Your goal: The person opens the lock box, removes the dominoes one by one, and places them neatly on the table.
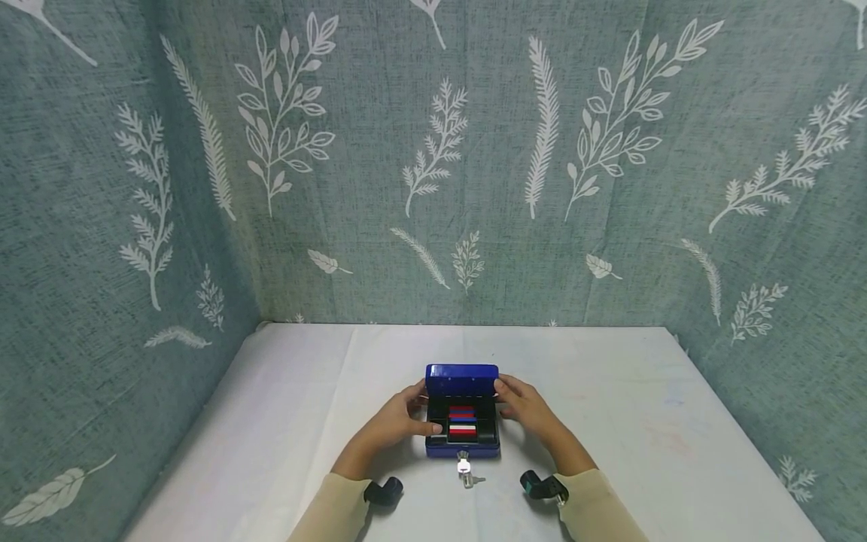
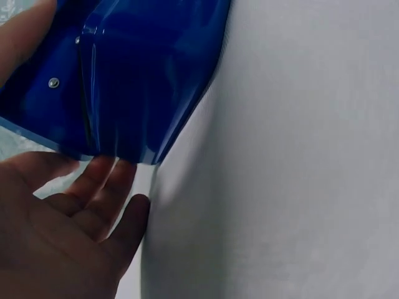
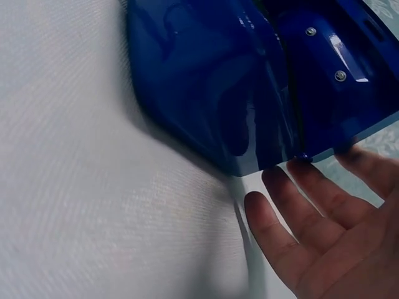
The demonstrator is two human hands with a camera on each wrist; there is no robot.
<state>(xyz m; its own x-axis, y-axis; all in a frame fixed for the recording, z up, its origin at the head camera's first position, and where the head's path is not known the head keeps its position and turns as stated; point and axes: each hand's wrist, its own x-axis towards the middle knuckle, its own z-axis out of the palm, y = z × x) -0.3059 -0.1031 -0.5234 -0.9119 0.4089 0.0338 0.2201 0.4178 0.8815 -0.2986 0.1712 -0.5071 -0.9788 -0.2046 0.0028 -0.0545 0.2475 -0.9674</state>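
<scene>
My left hand (image 1: 400, 421) and right hand (image 1: 527, 406) flank one glossy blue metal cash box (image 1: 463, 411), lid up, mid-table; two keys (image 1: 466, 471) at front. Left wrist view: fingers (image 2: 103, 187) straight, touching box. Right wrist view: same.

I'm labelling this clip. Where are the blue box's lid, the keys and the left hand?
lid (image 1: 462, 379), head view, middle of the raised blue panel.
keys (image 1: 464, 468), head view, on the key head.
left hand (image 1: 400, 418), head view, back of the hand.

White table (image 1: 271, 421) bears blue box (image 1: 463, 376) and keys (image 1: 465, 470).
</scene>
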